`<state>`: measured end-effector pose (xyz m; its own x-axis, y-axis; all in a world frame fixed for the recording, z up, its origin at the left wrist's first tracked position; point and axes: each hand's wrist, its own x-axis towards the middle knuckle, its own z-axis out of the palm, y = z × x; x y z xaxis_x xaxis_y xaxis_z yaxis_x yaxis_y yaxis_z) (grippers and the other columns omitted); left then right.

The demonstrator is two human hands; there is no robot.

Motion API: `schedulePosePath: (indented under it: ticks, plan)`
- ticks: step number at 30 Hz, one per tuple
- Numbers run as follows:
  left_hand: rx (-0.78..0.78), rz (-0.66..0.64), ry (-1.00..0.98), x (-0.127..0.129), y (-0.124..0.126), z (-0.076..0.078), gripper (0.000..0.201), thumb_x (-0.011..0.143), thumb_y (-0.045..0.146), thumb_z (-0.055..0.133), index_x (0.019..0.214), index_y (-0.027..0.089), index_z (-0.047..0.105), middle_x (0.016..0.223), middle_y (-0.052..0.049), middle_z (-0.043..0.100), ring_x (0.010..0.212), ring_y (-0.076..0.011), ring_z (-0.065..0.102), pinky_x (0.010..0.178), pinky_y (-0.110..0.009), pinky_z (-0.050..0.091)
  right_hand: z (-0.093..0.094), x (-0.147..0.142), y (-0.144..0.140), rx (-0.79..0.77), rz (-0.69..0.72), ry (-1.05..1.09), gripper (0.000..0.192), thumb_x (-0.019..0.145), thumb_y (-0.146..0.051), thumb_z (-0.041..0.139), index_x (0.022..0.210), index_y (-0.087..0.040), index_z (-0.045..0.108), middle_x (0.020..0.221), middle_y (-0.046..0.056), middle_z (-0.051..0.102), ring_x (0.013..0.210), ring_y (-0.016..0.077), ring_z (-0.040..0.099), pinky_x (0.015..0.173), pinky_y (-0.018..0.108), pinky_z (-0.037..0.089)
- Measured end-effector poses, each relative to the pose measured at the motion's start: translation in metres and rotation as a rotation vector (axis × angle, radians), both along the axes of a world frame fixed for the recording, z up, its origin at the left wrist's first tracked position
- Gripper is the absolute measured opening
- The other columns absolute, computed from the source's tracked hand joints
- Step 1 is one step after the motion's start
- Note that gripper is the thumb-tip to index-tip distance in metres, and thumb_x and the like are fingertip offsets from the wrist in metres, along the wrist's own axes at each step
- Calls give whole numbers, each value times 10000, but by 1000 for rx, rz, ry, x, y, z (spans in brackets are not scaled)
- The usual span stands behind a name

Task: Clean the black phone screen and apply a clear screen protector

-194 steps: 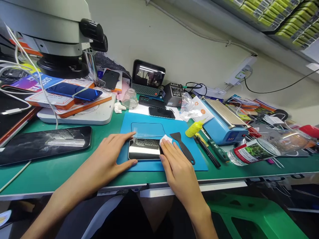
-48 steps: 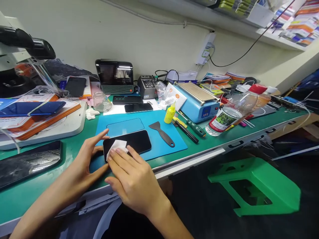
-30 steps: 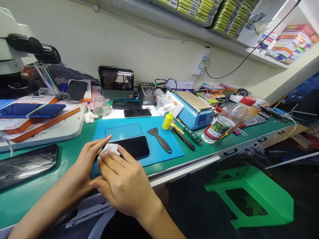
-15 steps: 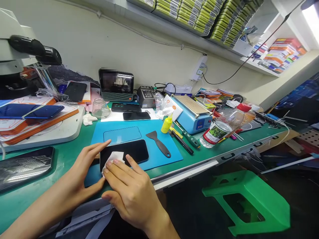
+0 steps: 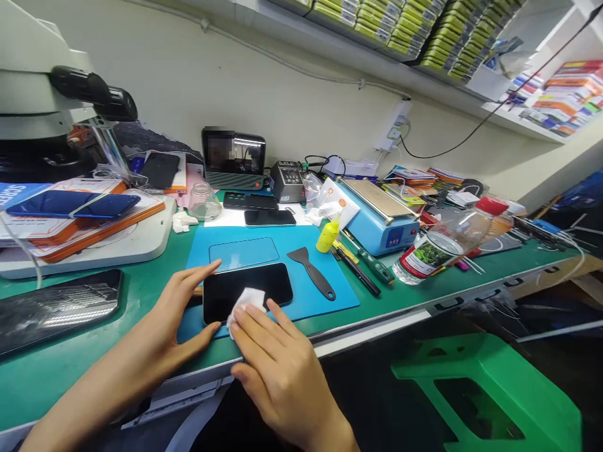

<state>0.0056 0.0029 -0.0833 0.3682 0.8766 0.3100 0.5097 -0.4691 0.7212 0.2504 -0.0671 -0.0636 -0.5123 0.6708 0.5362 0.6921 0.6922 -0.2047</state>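
My left hand (image 5: 176, 320) spread flat at left end of black glossy phone (image 5: 247, 290), forefinger along far edge, thumb at near corner, bracing, not gripping. Phone flat, screen up, on blue silicone mat (image 5: 330, 251) near front edge of green bench (image 5: 70, 370). My right hand (image 5: 277, 364) fingers straight, pressing small white folded wipe (image 5: 245, 300) onto phone's near edge. Black plastic scraper (image 5: 311, 279) just right of phone, apart. Yellow squeeze bottle (image 5: 328, 234) beyond it.
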Motion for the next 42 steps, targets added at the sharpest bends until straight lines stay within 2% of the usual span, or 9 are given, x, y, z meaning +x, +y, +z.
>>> schedulePosePath:
  ticks: [3,8,10,16,24,31,37,40,42]
  plan:
    - [-4,-8,38,0,-1,4,726,1042,431,627,1681,465,284,1568,-84,469,1288,-293,675,1135,-531,586,3,7,-3,-25,-36,-12,457,1145,-326,498,1520,-87,600,1603,92,608,1560,212,500,1370,454,327]
    - [-25,-19,45,-1,-3,12,729,1041,466,638,1679,456,284,1579,-87,467,1298,-305,686,1111,-514,603,12,-6,39,-48,-147,46,456,1166,-339,454,1521,-97,608,1598,119,604,1526,237,546,1342,487,384]
    - [-52,-21,44,-2,-4,13,729,1046,476,635,1679,469,272,1588,-80,461,1322,-304,676,1132,-511,590,13,-7,46,-53,-172,59,444,1166,-327,459,1507,-95,622,1582,121,620,1509,244,566,1333,492,401]
    - [-69,-22,71,0,-6,19,743,1057,437,616,1691,485,232,1606,-65,423,1403,-296,599,1209,-501,532,4,18,16,19,-145,69,414,1105,-147,530,1508,-134,625,1536,89,664,1492,219,585,1329,493,418]
    - [-119,-4,67,0,-10,28,708,1076,463,594,1683,493,231,1630,-54,414,1403,-290,614,1200,-493,536,5,26,44,-61,-251,85,426,1122,-254,545,1525,-140,622,1563,93,639,1495,273,582,1300,531,461]
    - [-90,13,116,-1,-10,27,725,1066,483,601,1693,478,238,1632,-68,420,1370,-306,635,1160,-509,568,-10,40,18,26,-223,199,505,1066,-100,594,1556,-220,600,1516,76,685,1451,243,627,1261,516,519]
    - [-101,31,128,-1,-9,26,755,1048,530,620,1689,509,222,1657,-49,414,1358,-301,644,1128,-499,579,-10,34,31,42,-244,314,375,1076,-126,610,1420,-228,719,1404,68,760,1337,241,717,1226,510,562]
    - [-104,34,138,-3,-8,25,762,1037,534,633,1687,510,236,1646,-51,427,1359,-309,635,1143,-523,557,-11,33,25,34,-270,448,300,1061,-100,626,1245,-255,805,1229,30,835,1192,215,784,1208,501,574]
    - [-105,38,139,-4,-8,25,766,1032,535,641,1686,504,244,1642,-59,429,1355,-314,630,1151,-542,542,-10,37,17,-13,-281,543,244,1040,-108,670,1132,-271,825,1117,2,853,1097,198,805,1135,446,622]
